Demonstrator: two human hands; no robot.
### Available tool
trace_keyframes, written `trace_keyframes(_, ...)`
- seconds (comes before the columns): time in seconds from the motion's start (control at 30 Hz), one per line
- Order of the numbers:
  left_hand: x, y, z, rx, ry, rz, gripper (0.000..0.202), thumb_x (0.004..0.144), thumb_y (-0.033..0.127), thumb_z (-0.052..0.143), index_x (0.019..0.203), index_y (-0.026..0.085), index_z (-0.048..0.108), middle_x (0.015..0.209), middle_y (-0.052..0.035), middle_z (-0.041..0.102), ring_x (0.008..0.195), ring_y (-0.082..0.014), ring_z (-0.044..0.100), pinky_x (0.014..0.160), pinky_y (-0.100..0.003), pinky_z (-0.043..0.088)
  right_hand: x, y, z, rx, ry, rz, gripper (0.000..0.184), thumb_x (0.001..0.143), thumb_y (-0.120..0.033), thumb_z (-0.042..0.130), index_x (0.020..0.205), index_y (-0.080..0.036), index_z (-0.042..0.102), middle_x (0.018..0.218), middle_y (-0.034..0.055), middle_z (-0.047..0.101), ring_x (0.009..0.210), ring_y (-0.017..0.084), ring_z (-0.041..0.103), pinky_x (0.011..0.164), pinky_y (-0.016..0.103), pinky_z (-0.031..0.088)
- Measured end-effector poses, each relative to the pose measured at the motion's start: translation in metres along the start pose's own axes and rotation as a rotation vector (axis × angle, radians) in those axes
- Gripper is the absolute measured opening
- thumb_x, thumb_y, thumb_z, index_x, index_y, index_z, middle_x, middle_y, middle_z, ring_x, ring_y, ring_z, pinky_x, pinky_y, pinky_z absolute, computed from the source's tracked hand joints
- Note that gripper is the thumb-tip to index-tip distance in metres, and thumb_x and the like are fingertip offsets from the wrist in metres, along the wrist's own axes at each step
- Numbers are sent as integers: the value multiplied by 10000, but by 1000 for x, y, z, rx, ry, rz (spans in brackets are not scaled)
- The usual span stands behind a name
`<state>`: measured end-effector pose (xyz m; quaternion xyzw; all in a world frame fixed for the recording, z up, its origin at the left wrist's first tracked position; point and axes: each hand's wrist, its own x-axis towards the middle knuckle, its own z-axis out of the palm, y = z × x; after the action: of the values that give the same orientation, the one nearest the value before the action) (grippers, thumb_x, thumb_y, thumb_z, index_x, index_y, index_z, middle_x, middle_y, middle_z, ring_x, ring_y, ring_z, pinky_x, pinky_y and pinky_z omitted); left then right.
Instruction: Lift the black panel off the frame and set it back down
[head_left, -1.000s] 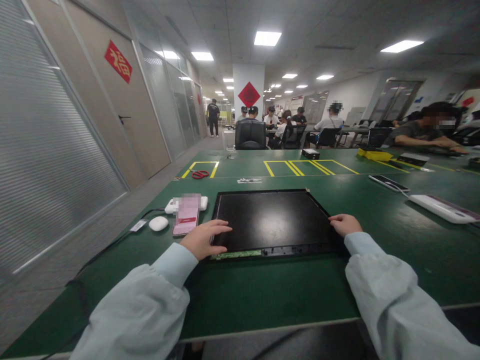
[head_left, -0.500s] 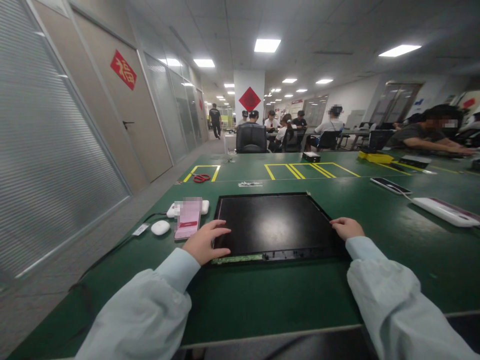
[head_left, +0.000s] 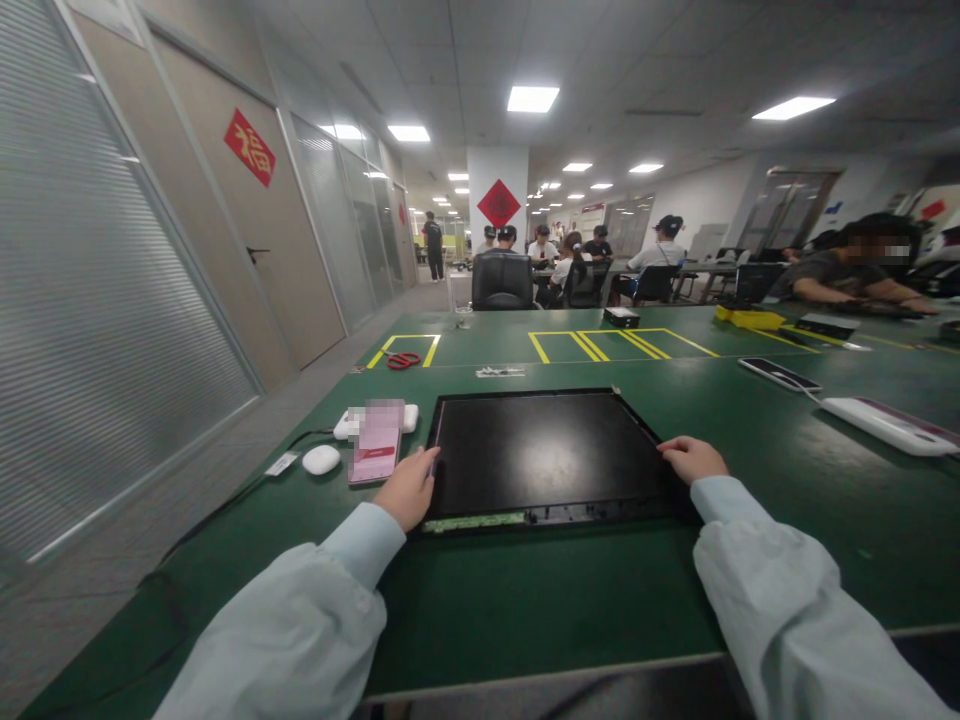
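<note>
A black LCD screen panel (head_left: 547, 450) lies flat on the green table, its glossy face up. Along its near edge runs an exposed strip of green circuit board (head_left: 474, 522). My left hand (head_left: 407, 490) is closed on the panel's left edge, fingers together. At the opposite side my right hand (head_left: 694, 460) pinches the right edge between thumb and fingers. The undersides of both grips are hidden. Just left of my left hand is a pink phone (head_left: 377, 450).
A white rounded case (head_left: 321, 460) and a cable lie at left. Farther back are red scissors (head_left: 403, 360), small clear pieces (head_left: 500, 372) and a black box (head_left: 622, 317). On the right are a phone (head_left: 780, 375) and a white power bank-like device (head_left: 889, 425). Other people sit beyond.
My left hand has drawn its spread fingers back from over the screen and closed them on its left edge. My right hand keeps its grip; the panel stays in place.
</note>
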<state>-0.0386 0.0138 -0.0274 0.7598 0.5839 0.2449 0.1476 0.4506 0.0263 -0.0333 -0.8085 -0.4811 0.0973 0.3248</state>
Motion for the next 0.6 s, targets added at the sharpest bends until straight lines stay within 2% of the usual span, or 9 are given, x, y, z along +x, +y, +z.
trace_keyframes(0.2, -1, 7, -7, -61, 26, -30, 579, 717, 81, 471, 1268, 146, 634, 1334, -162, 656, 1327, -308, 541, 1126, -485, 394, -2, 0, 1, 10, 16, 11, 108, 673, -157, 600, 643, -231, 673, 658, -1, 681, 629, 153, 606, 605, 255, 427)
trace_keyframes(0.33, -4, 9, -11, -110, 34, -31, 595, 702, 61, 458, 1249, 203, 645, 1259, -96, 705, 1202, -279, 639, 1052, -444, 476, -1, 1, 2, 8, -9, 5, 104, 676, -162, 596, 685, -224, 678, 708, 8, 692, 665, 159, 616, 636, 266, 438)
trace_keyframes(0.47, -2, 8, -8, -346, 59, -46, 606, 689, 77, 470, 1261, 216, 612, 1158, -56, 745, 1089, -239, 693, 982, -418, 534, 2, 4, 4, 20, -14, 18, 126, 648, -166, 606, 718, -218, 696, 739, 12, 703, 695, 163, 633, 648, 264, 448)
trace_keyframes(0.6, 2, 11, -6, -623, 117, -119, 552, 707, 114, 492, 1246, 185, 594, 1300, -95, 680, 1209, -258, 637, 938, -401, 573, 5, 7, 5, 18, -21, 8, 212, 640, -167, 610, 791, -229, 745, 733, 5, 708, 687, 162, 640, 634, 252, 450)
